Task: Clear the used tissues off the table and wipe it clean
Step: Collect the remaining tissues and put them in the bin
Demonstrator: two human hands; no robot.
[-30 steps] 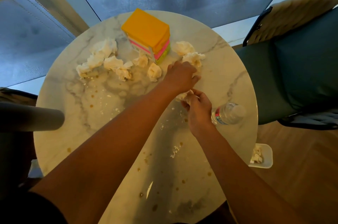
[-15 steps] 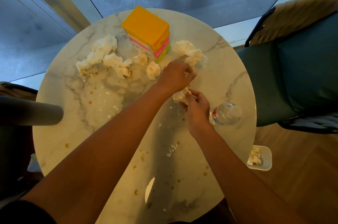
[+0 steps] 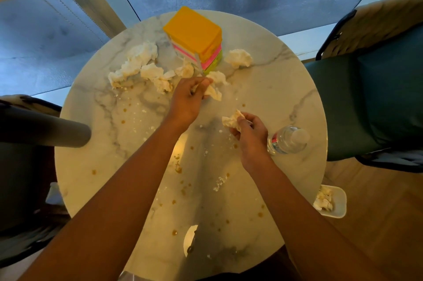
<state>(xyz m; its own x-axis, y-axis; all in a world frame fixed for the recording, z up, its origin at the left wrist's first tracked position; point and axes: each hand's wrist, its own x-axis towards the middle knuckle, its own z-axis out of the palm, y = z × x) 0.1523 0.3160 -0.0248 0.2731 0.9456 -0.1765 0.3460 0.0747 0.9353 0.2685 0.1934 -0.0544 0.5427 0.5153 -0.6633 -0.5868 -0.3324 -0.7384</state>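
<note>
Nearest the camera, the round marble worktop (image 3: 286,88) carries brown droplets and small white crumbs scattered over its near half, with a bright light reflection close to the near rim. Off the worktop's near right edge, lower down, a small white bin (image 3: 340,202) holds crumpled tissue.

Both bare forearms reach in from the near edge. The right hand (image 3: 250,136) is over the worktop's right middle, fingers curled and clamped on a crumpled tissue wad (image 3: 231,120) that sticks out past the fingers toward the left. Just beside that hand, to its right, a clear water bottle (image 3: 287,139) with a red-banded label stands on the worktop.

Farther in and to the left, the left hand (image 3: 188,99) has its fingers curled round another crumpled tissue (image 3: 214,94), whose white end pokes out to the right of the fingertips. Whether this piece is lifted clear of the surface or touching it cannot be told.

Beyond the left hand, more used tissues lie on the worktop: a loose cluster of wads (image 3: 139,64) running across the far left, one small wad (image 3: 185,69) touching the base of a stack, another wad (image 3: 218,77) just past the left fingertips, and a lone wad (image 3: 238,58) at the far right. Among them, at the far middle, stands a stack of coloured boxes (image 3: 194,35), orange on top with pink and green layers below.

A dark green chair (image 3: 377,102) stands to the right of the worktop.
</note>
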